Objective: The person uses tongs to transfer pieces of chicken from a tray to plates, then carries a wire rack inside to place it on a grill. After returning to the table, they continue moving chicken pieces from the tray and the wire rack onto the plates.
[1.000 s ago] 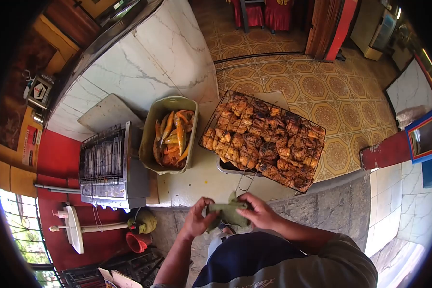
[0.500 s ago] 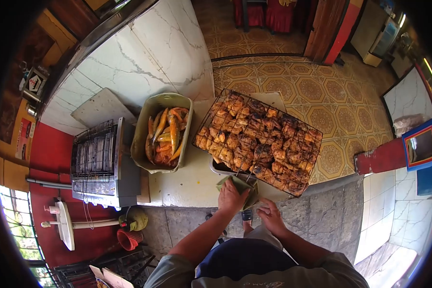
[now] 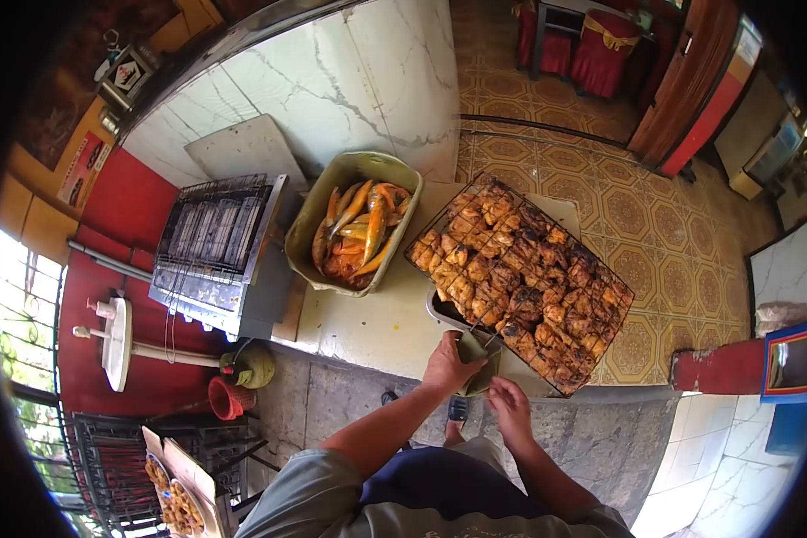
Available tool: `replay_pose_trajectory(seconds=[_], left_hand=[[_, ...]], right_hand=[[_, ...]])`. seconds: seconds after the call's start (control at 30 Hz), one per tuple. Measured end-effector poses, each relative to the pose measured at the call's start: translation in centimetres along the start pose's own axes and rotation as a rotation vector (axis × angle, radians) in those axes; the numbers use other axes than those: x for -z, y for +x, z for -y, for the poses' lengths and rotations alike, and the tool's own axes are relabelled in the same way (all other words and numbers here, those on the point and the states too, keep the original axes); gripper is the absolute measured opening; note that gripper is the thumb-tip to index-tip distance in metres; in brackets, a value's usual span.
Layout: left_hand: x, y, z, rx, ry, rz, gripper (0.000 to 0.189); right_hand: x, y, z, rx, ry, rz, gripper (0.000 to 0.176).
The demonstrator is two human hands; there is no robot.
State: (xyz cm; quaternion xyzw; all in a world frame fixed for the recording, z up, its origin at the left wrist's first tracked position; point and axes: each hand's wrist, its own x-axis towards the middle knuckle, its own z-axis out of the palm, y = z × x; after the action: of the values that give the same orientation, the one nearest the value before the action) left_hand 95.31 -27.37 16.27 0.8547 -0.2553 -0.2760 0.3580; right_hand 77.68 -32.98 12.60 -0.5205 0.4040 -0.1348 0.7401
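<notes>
A wire grill basket packed with browned, charred chicken pieces rests tilted over a metal tray on the counter. My left hand is closed on a folded green cloth at the basket's near edge, where its handle rods run into the cloth. My right hand is just to the right and lower, its fingers bent and pinching the cloth's loose lower end. What lies inside the cloth is hidden.
An olive tub of orange-marinated fish stands left of the basket on the pale counter. Farther left is a grill. A red bucket and green gas cylinder sit on the floor. Bowls of food are at lower left.
My view has swung left, so everything sits farther right in the picture. My right hand has come up against the cloth's end. My left hand keeps its hold.
</notes>
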Motion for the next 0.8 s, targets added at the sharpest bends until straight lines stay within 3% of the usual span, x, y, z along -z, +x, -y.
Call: replay_pose_trajectory(seconds=[0.1, 0.13, 0.17, 0.2, 0.23, 0.27, 0.3, 0.37, 0.43, 0.47, 0.5, 0.57, 0.6, 0.67, 0.8], left_hand=[[0.9, -0.1, 1.2, 0.05, -0.085, 0.116, 0.062], [0.7, 0.2, 2.1, 0.062, -0.124, 0.12, 0.061], [-0.2, 0.4, 3.6, 0.088, -0.166, 0.092, 0.059], [-2.5, 1.0, 7.4, -0.093, -0.128, 0.066, 0.054], [-2.3, 1.1, 7.3, -0.035, -0.102, 0.095, 0.048], [-0.7, 0.1, 5.9, 0.063, -0.216, 0.159, 0.036], [-1.7, 0.5, 7.3, 0.017, -0.182, 0.14, 0.035], [-1.1, -0.9, 7.1, -0.028, -0.193, 0.099, 0.036], [0.0, -2.0, 7.1, -0.054, -0.255, 0.11, 0.037], [1.3, -2.4, 6.8, -0.036, -0.239, 0.177, 0.038], [2.5, -2.9, 6.6, -0.017, -0.223, 0.247, 0.039], [4.6, -4.5, 7.0, -0.031, -0.222, 0.213, 0.039], [5.4, -5.2, 7.6, -0.057, -0.214, 0.206, 0.039], [7.2, -6.1, 10.0, -0.131, -0.243, 0.191, 0.039], [10.7, -7.8, 13.8, -0.2, -0.316, 0.187, 0.041]], right_hand=[[-3.6, 0.2, 1.8, -0.161, 0.131, -0.01, 0.045], [-4.4, 1.0, 0.0, -0.148, 0.093, -0.067, 0.044], [-3.8, 2.1, -0.9, -0.058, 0.098, 0.017, 0.043], [-4.7, 3.8, -1.1, 0.026, 0.114, 0.117, 0.043], [-6.8, 3.3, 1.2, 0.03, 0.064, 0.064, 0.045], [-7.3, 4.4, 0.9, -0.029, 0.097, 0.071, 0.054], [-7.1, 5.5, 0.3, -0.087, 0.121, 0.053, 0.063], [-8.5, 5.2, 1.9, -0.186, 0.182, 0.005, 0.062], [-10.6, 5.7, 2.6, -0.149, 0.175, -0.177, 0.065], [-9.8, 7.7, 0.9, -0.106, 0.231, -0.127, 0.068], [-11.0, 7.5, 2.7, -0.203, 0.207, -0.156, 0.065], [-13.1, 4.5, 4.2, -0.01, 0.212, -0.012, 0.069], [-12.5, 5.6, 3.2, -0.009, 0.201, 0.003, 0.069], [-9.2, 9.9, 0.3, -0.133, 0.027, -0.116, 0.069], [-10.5, 11.2, 0.6, -0.063, -0.114, -0.211, 0.064]])
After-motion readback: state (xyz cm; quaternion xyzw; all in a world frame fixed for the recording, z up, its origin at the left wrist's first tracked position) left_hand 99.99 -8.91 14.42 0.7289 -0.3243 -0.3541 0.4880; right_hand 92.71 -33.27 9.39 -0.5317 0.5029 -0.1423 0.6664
